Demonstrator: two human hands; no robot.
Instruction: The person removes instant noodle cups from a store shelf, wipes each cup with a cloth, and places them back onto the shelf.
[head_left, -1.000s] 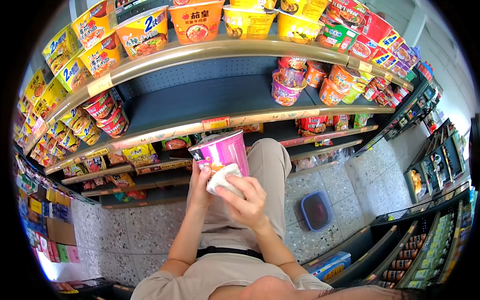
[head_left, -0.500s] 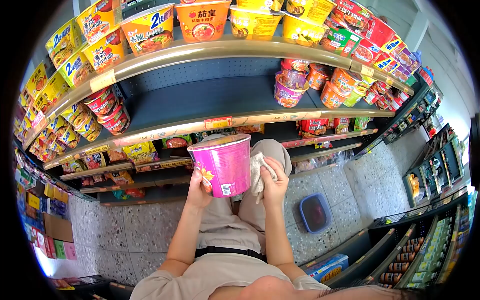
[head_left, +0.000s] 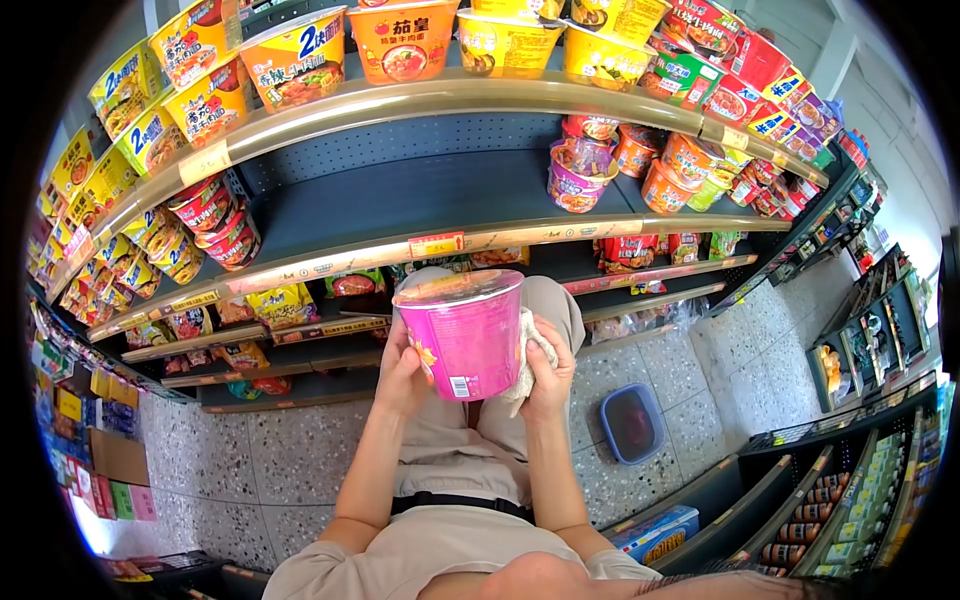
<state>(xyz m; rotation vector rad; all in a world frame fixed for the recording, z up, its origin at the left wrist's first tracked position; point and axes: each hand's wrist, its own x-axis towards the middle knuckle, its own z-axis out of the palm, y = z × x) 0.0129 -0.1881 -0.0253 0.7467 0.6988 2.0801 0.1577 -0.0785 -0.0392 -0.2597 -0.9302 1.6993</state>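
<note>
A magenta instant noodle tub [head_left: 468, 340] is held up over my lap, its lid tilted slightly toward the shelf and a barcode near its base. My left hand [head_left: 402, 378] grips the tub's left side, with the fingers partly hidden behind it. On the other side my right hand [head_left: 549, 372] is closed around a whitish cloth [head_left: 526, 362], which touches the tub's right wall.
In front stands a dark shelf [head_left: 400, 185] with noodle tubs [head_left: 583, 175] at its right and red tubs [head_left: 222, 222] at its left. More tubs [head_left: 405, 45] line the shelf above. On the floor to my right sits a blue-rimmed plastic basin [head_left: 632, 425].
The noodle tub has moved a little to the right and turned slightly, showing more of its lid. The cloth in my right hand now lies against its side.
</note>
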